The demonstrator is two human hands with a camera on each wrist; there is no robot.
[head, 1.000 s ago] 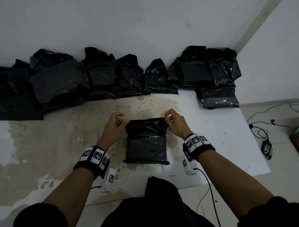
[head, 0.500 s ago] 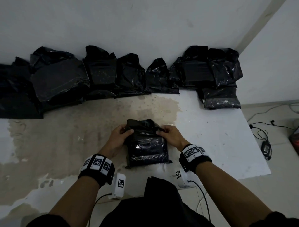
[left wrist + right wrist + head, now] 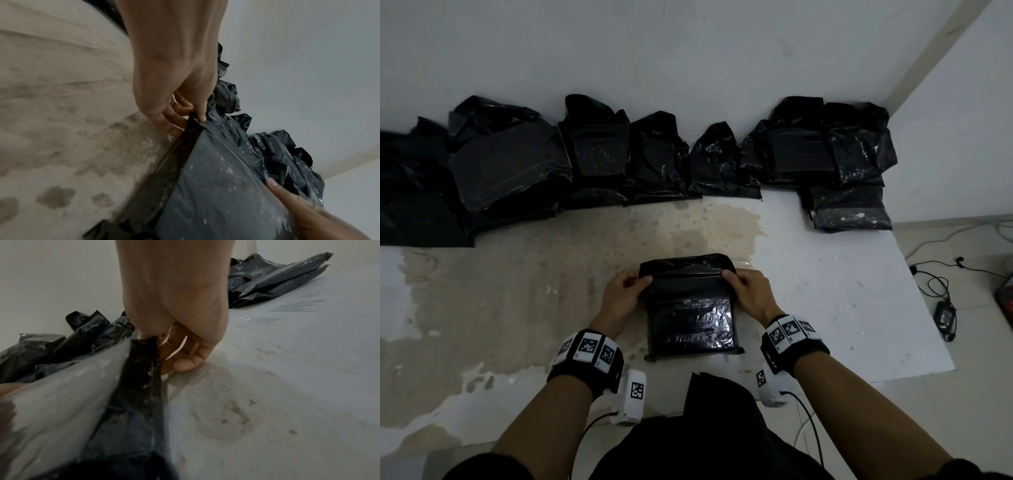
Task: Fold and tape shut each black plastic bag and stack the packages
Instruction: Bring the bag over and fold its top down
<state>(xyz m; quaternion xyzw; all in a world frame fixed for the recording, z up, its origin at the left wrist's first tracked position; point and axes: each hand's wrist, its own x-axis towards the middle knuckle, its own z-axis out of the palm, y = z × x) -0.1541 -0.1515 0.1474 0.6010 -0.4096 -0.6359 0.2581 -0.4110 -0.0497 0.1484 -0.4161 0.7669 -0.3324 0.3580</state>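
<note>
while both hands work the fold at centre frame, the left hand [image 3: 621, 297] and right hand [image 3: 751, 294] each pinch a top corner of the flat glossy black plastic bag [image 3: 693, 318] lying on the stained white bench [image 3: 825, 301]. slick film could slip loose, and that flap springs open before tape lands.

The scene is dimly and evenly lit; no single source can be made out and no hard shadows are cast. A patch of glare is seen on the near face of the black plastic bag [image 3: 690, 308], and small glints on the packages [image 3: 849, 209] at the bench's far right corner. Straight lines are bowed by wide-angle distortion. In both wrist views the bag's near surface is smeared by blur.
</note>
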